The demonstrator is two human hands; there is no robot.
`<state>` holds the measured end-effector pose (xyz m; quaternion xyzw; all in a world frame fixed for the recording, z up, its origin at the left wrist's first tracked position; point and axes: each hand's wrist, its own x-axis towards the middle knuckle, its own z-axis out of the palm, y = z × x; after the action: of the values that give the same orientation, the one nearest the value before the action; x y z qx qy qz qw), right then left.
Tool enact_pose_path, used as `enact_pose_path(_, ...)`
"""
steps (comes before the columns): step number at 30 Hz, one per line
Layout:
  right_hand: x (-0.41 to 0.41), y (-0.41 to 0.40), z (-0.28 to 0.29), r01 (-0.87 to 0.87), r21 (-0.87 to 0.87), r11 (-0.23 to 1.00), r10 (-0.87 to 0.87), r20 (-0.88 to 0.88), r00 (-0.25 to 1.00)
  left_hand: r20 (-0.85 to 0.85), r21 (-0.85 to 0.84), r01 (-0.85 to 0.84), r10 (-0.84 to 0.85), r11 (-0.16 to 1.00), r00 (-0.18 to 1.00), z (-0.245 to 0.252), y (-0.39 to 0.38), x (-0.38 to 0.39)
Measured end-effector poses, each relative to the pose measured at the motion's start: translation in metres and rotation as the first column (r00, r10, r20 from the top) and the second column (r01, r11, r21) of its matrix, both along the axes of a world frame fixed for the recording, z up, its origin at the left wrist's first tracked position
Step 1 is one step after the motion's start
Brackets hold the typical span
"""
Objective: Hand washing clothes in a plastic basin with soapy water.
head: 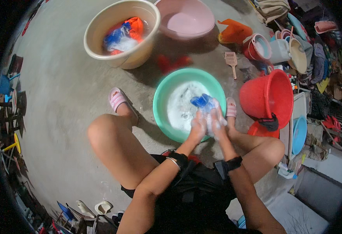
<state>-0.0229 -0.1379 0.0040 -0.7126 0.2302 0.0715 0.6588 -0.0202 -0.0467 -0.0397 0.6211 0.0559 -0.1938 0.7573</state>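
A green plastic basin with foamy, sudsy water stands on the floor between the person's feet. Over its right side, my left hand and my right hand are close together, both covered in suds. Between them they hold a wet blue cloth, its lower part hidden by foam and fingers. A cream basin, up and to the left, holds orange and blue fabric in soapy water. Beside that stands a pink basin.
A red bucket with a dark cloth on its rim stands at the right. Near it are a pink slotted scoop, an orange plastic piece and a small red bucket. Two pale shoes lie lower left.
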Motion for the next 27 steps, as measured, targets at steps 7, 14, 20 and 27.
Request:
enact_pose_path(7, -0.004, -0.010, -0.037, 0.180, -0.012, 0.984, -0.180, -0.170, 0.969, 0.066, -0.037, -0.027, 0.029, 0.999, 0.997, 0.019, -0.013, 0.006)
enact_pose_path(14, 0.005, -0.017, -0.053, 0.143, -0.103, 0.984, -0.141, 0.030, 0.990, 0.172, 0.198, 0.014, -0.049, 0.980, 0.984, 0.021, -0.011, 0.025)
enact_pose_path(20, 0.006, -0.011, -0.059, 0.127, 0.031, 0.991, -0.129, 0.072, 0.989, 0.142, 0.294, 0.053, -0.098, 0.954, 0.985, 0.013, -0.005, 0.025)
enact_pose_path(27, 0.003, -0.017, -0.085, 0.335, 0.218, 0.917, -0.332, -0.049, 0.942, 0.132, 0.430, 0.080, -0.150, 0.899, 0.980, 0.001, -0.003, 0.002)
